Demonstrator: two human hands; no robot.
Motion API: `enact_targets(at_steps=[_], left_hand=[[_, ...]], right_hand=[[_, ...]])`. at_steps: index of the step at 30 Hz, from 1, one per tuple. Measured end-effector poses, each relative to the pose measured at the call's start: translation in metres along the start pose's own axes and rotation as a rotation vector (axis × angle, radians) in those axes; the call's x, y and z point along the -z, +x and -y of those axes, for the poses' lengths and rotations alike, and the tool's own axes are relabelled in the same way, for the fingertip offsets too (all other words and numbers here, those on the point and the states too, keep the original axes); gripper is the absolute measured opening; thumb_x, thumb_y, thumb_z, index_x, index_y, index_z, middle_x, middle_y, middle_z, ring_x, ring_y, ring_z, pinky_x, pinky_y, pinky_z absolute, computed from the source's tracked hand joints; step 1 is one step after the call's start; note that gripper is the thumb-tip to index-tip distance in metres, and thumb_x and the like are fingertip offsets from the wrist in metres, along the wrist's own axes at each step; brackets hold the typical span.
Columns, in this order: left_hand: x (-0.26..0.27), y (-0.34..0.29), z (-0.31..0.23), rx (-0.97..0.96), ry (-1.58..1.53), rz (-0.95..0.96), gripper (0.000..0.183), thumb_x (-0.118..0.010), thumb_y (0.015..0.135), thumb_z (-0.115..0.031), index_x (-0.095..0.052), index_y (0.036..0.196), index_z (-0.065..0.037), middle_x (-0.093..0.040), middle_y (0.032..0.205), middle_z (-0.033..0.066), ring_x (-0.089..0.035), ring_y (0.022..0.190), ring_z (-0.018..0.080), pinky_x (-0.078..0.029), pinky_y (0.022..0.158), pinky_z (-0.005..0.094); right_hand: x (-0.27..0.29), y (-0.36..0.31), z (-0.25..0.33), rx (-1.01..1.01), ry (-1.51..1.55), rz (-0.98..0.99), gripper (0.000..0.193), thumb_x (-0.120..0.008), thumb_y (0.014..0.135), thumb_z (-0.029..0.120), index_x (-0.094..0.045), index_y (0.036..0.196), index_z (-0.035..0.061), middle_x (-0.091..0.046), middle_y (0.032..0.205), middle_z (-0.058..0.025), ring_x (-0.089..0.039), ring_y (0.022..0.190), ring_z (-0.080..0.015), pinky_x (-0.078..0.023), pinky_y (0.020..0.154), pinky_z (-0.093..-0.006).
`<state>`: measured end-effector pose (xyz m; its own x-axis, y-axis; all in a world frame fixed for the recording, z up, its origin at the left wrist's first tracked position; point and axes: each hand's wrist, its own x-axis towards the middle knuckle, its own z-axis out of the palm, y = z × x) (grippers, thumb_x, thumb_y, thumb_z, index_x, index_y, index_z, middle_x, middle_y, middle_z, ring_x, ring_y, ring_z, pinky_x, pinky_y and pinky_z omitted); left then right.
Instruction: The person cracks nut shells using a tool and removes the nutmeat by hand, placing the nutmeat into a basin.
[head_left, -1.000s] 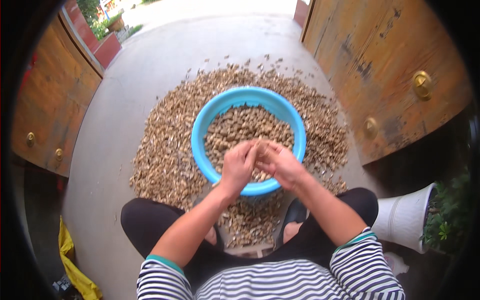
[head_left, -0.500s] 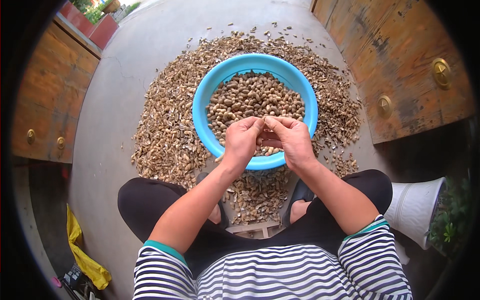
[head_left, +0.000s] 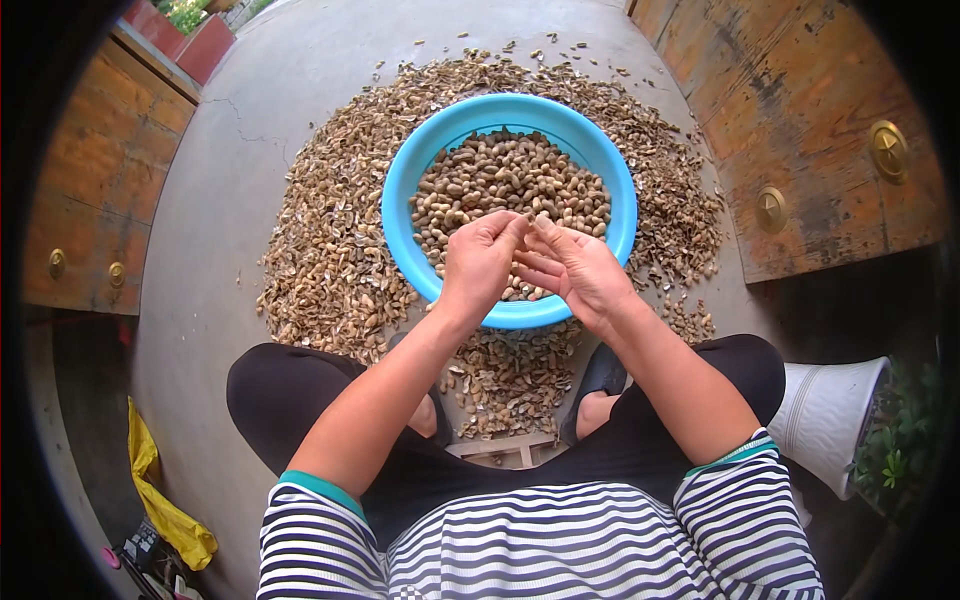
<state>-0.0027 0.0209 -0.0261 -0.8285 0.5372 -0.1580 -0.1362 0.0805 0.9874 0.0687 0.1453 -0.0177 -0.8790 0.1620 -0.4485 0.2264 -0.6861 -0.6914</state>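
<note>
Over the near half of a light-blue plastic basin (head_left: 405,270) my two hands meet at the fingertips. The basin holds many unshelled peanuts (head_left: 510,175). My left hand (head_left: 477,262) is closed in a pinch, with a small brownish peanut (head_left: 530,217) at its fingertips, partly hidden. My right hand (head_left: 585,270) has its fingers apart, palm turned toward the left hand. Its thumb tip comes close to the pinched peanut; whether they touch is unclear.
Broken peanut shells (head_left: 330,240) lie thickly around the basin and between my feet. Wooden doors with brass fittings stand left (head_left: 100,190) and right (head_left: 800,130). A white planter (head_left: 825,420) leans by my right knee; a yellow bag (head_left: 165,500) lies on the left.
The right hand's fingers have loosened and spread from a pinch against the left fingertips. Both hands sit slightly higher in the picture. The left hand keeps its pinch.
</note>
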Motion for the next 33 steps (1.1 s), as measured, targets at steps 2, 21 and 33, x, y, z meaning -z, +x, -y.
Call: enact_targets(at_steps=[2, 21, 33], left_hand=[[-0.004, -0.003, -0.003, -0.143, 0.13, -0.02, 0.02, -0.055, 0.091, -0.017, -0.065, 0.09, 0.0, -0.063, 0.075, 0.0032, -0.054, 0.065, 0.0069, -0.043, 0.058, 0.0225], [-0.007, -0.004, 0.012, 0.188, -0.347, -0.061, 0.023, -0.05, 0.093, -0.013, -0.064, 0.088, 0.004, -0.066, 0.079, 0.0107, -0.063, 0.064, 0.0148, -0.05, 0.057, 0.0249], [-0.013, -0.009, 0.003, 0.387, -0.451, -0.17, 0.022, -0.047, 0.094, -0.011, -0.061, 0.087, 0.004, -0.063, 0.077, 0.0087, -0.061, 0.06, 0.0174, -0.05, 0.054, 0.0279]], right_hand=[[0.002, 0.0, 0.001, -0.077, 0.033, 0.05, 0.033, -0.058, 0.091, 0.022, -0.055, 0.113, -0.0023, -0.06, 0.109, -0.0124, -0.061, 0.097, -0.0216, -0.052, 0.087, -0.0368], [-0.008, -0.003, -0.023, 0.109, 0.032, -0.119, 0.026, -0.057, 0.089, 0.009, -0.058, 0.109, -0.0076, -0.065, 0.097, -0.0183, -0.067, 0.085, -0.0264, -0.058, 0.077, -0.0334], [-0.011, -0.006, -0.032, 0.141, 0.018, -0.175, 0.028, -0.054, 0.09, 0.006, -0.055, 0.111, -0.0117, -0.064, 0.1, -0.0197, -0.067, 0.084, -0.0258, -0.058, 0.076, -0.0328]])
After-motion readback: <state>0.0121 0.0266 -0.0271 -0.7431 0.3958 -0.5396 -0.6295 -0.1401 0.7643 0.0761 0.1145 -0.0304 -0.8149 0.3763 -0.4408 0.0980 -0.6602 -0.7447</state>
